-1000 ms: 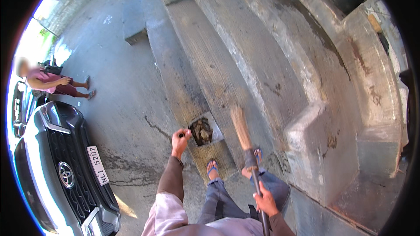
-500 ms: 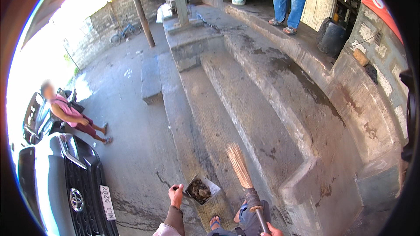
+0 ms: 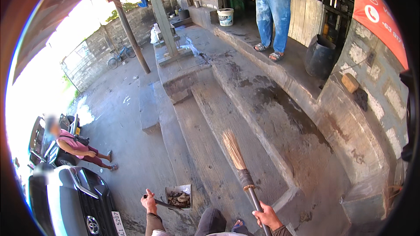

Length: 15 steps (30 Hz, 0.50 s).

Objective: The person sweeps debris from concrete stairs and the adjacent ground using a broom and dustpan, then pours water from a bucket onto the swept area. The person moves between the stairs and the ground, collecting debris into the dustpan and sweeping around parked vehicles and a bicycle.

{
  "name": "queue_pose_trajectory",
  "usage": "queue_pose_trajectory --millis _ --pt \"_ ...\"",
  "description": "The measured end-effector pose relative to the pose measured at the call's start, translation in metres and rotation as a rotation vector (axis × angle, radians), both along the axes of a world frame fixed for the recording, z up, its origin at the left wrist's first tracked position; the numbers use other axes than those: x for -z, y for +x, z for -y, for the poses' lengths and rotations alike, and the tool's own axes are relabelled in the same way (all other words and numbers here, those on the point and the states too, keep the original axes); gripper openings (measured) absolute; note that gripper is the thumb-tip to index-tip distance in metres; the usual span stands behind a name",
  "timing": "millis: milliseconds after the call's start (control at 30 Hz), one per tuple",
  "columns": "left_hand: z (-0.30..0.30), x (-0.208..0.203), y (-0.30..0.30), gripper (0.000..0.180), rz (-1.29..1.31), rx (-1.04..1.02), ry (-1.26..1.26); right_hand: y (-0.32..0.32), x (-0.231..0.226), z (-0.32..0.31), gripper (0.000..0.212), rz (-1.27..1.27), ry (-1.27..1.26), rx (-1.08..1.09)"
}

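Observation:
My left hand [image 3: 149,203] is closed round the dark handle of a box-shaped dustpan [image 3: 189,189]. Dark debris, like dry leaves or clods, lies in the pan [image 3: 178,198]. On the other side, my right hand [image 3: 267,216] grips the grey pole of a stick broom [image 3: 234,152]. Its pale bristles point away from me, over the concrete steps [image 3: 205,148]; whether they touch the surface I cannot tell. A dark binding joins bristles and pole. Between my hands, a dark-trousered knee and one sandalled foot show at the lower edge.
A parked vehicle [image 3: 83,192] stands at left, with a person in pink [image 3: 72,144] beyond it. Another person in blue jeans [image 3: 272,17] stands on the upper ledge near a black bin [image 3: 319,57]. A white bucket [image 3: 225,17] and a post [image 3: 162,22] stand farther back.
My view has shifted forward and up. The dustpan has moved left relative to my body, its handle now showing. My right hand and the broom pole have come further into view.

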State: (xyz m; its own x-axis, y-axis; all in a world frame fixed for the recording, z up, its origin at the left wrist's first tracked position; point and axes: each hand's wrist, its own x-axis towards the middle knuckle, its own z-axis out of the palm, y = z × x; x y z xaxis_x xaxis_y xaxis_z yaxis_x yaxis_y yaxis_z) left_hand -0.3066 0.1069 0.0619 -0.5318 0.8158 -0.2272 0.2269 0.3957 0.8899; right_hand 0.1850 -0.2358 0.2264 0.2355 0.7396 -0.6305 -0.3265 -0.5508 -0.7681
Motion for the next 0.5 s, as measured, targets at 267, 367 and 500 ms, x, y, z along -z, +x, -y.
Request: queue_pose_trajectory --millis 267,367,500 --pt "-0.156 -0.015 0.079 0.051 -0.043 -0.052 0.001 0.075 -0.011 -0.18 0.083 0.008 -0.036 0.097" --pt "-0.231 -0.021 0.13 0.047 0.076 -0.061 0.029 0.101 -0.03 -0.252 0.084 0.099 -0.121 0.057" --pt "-0.327 -0.056 0.198 0.048 0.006 0.02 -0.084 0.136 -0.067 -0.34 0.082 0.079 -0.074 0.094"
